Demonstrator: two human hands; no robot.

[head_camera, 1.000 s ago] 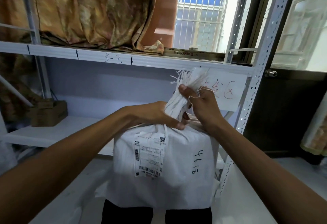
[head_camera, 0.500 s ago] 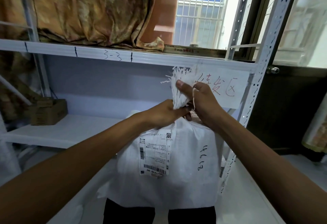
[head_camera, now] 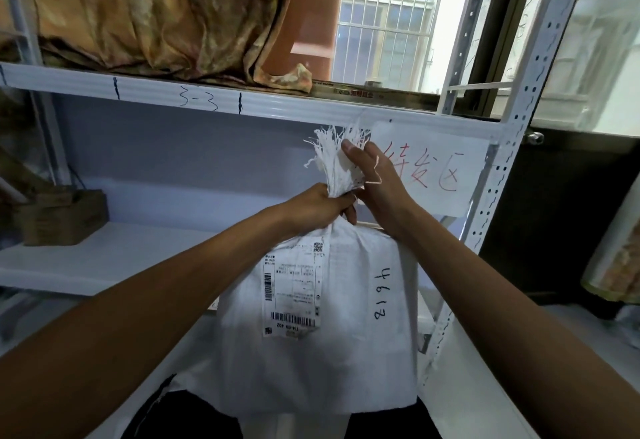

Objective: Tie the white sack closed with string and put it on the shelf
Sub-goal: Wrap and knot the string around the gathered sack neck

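A white woven sack (head_camera: 349,345) stands upright in front of me, with a shipping label and "4613" written on its side. Its frayed mouth (head_camera: 332,158) is bunched into a neck. My left hand (head_camera: 318,206) squeezes that neck from the left. My right hand (head_camera: 375,178) grips the bunched top from the right, with a thin white string (head_camera: 375,175) looped over its fingers. The white metal shelf (head_camera: 104,258) lies behind and to the left of the sack.
A brown cardboard box (head_camera: 62,216) sits on the shelf at the left. The upper shelf board (head_camera: 207,102) marked "3-3" carries crumpled brown cloth (head_camera: 156,15). A paper sign with red writing (head_camera: 436,171) hangs by the perforated upright (head_camera: 519,147). A dark door is at the right.
Both hands and the sack's neck have risen slightly and the neck is bunched tighter. The string still hangs around my right fingers. The camera has tilted upward a little.
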